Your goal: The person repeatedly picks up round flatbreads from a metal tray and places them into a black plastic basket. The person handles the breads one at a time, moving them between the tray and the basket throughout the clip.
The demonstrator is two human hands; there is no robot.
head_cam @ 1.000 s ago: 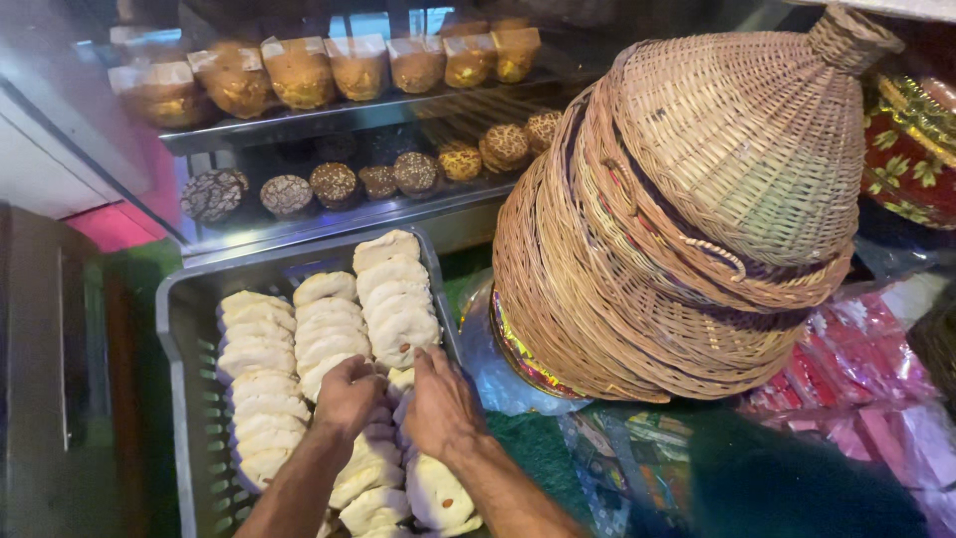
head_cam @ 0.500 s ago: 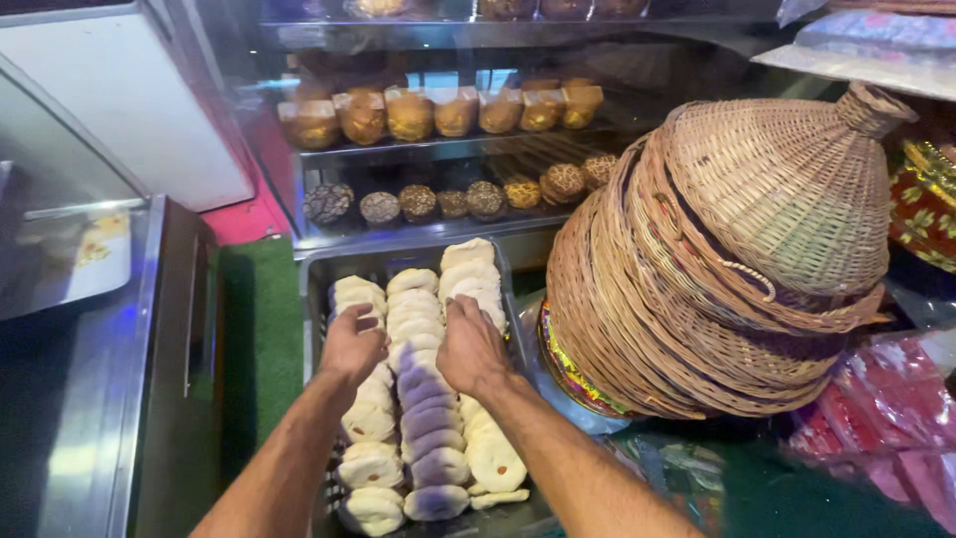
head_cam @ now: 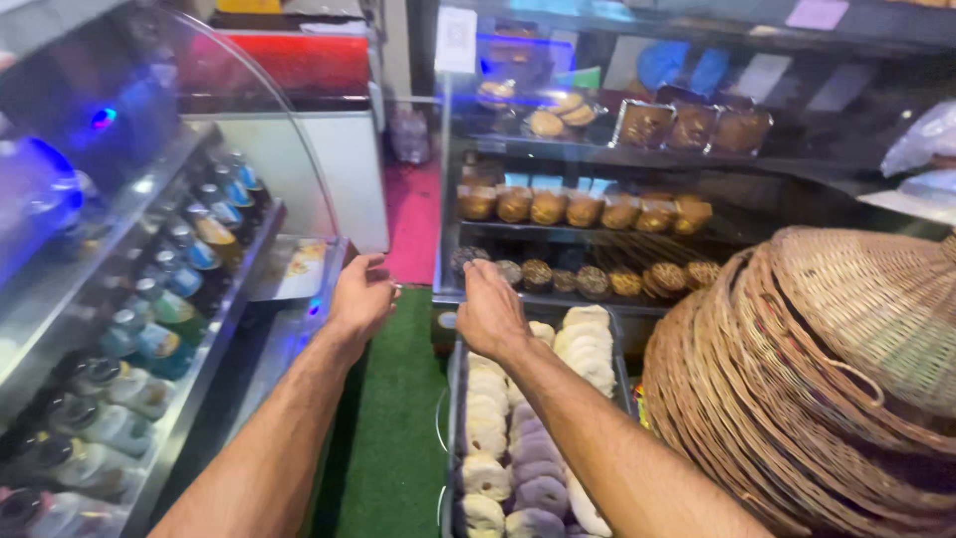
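Two bare hands reach forward ahead of us over a narrow aisle with a green mat (head_cam: 383, 438) on the floor. Our left hand (head_cam: 360, 297) hangs in the air above the mat, its fingers (head_cam: 378, 267) loosely curled and gripping nothing, just beside the corner of a glass-fronted cooler (head_cam: 149, 299) stocked with bottles. Our right hand (head_cam: 490, 311) hovers over the far end of a metal tray (head_cam: 454, 399), fingers bent downward and closed on nothing that we can see. In the tray lie rows of pale round pastries (head_cam: 583, 344), some with a purple tint nearer to us. Beyond the tray stands a glass display case (head_cam: 597, 159) with shelves of brown baked goods. To the right, touching the tray's edge, sits a stack of woven baskets (head_cam: 817, 379), tilted on its side
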